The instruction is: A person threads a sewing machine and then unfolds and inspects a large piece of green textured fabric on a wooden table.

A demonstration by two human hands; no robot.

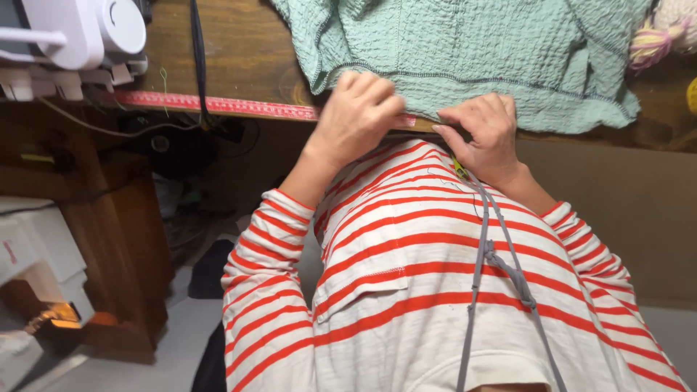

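A mint-green crinkled garment [479, 51] lies on the wooden table [247, 51], its stitched hem hanging over the near edge. My left hand [359, 116] is curled at the hem, fingers pinching the fabric near the table edge. My right hand [485, 134] pinches the hem just to the right of it, the two hands almost touching. A red measuring tape [218, 105] runs along the table's near edge and passes under my left hand. Whether a needle is held cannot be told.
A white sewing machine [72, 36] stands at the table's back left, with a black cable [197, 58] beside it. Coloured yarn [653, 40] lies at the right edge. Another white machine [33, 254] sits low on the left. A grey cord [501, 261] hangs over my striped shirt.
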